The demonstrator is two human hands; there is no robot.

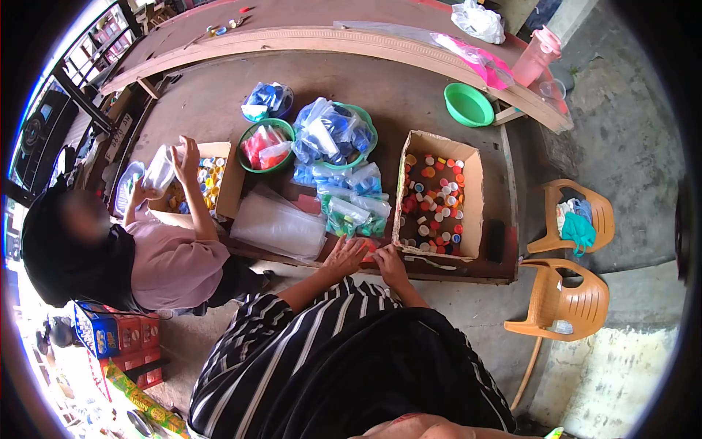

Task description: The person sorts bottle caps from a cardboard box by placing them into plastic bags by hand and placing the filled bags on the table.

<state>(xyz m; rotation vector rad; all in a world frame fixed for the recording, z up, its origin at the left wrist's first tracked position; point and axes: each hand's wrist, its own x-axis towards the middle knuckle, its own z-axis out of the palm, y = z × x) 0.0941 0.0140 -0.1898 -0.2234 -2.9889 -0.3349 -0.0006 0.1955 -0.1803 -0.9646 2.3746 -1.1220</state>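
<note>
At the table's front edge, a small clear plastic bag of red bottle caps (369, 247) lies partly hidden between my two hands. My left hand (345, 257) rests on its left side, fingers stretched out. My right hand (391, 266) is at the bag's right side, its fingers bent together on the plastic. Just beyond them are bags of green caps (355, 219) and bags of blue caps (344, 179). A cardboard box (475, 197) of loose red, orange and white caps stands to the right of my right hand.
Flat clear plastic bags (281, 223) lie left of my hands. A co-worker (172, 256) holds a plastic bag over another cap box (228, 172). Behind stand a green basin of blue bags (371, 135), a red-bag basin (289, 150) and a green bowl (469, 104). Orange chairs (559, 296) stand right.
</note>
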